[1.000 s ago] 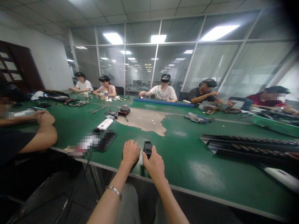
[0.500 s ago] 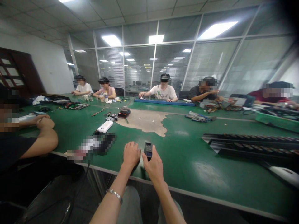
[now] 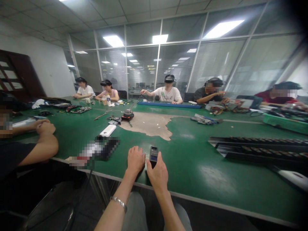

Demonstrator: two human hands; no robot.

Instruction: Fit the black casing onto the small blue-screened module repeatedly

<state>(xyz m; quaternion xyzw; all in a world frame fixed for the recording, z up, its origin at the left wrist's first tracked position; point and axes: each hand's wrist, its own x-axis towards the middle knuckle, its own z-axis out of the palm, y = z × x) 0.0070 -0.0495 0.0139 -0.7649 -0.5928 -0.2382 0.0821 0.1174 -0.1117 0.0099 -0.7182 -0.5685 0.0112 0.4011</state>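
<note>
My left hand point(image 3: 136, 159) rests curled on the green table mat point(image 3: 190, 170) near its front edge, with nothing visible in it and a metal bracelet point(image 3: 119, 202) on the wrist. My right hand point(image 3: 157, 175) lies just to its right and holds a small black handheld device point(image 3: 154, 154) upright at the fingertips. The device has a small blue-lit screen or label, too small to read. Left of my hands lies a pixelated, blurred object point(image 3: 96, 149), and a white power bank point(image 3: 108, 130) sits beyond it.
A worn tan patch point(image 3: 146, 125) marks the mat ahead. Long black rails point(image 3: 257, 147) lie at the right. A seated person's folded forearms point(image 3: 40, 130) are at the left. Several co-workers sit along the far side with electronics, cables and a blue strip point(image 3: 168, 105).
The whole view has tilted and shifted slightly as my head moved. My hands stay nearly in place, and the black device stands a little more upright.
</note>
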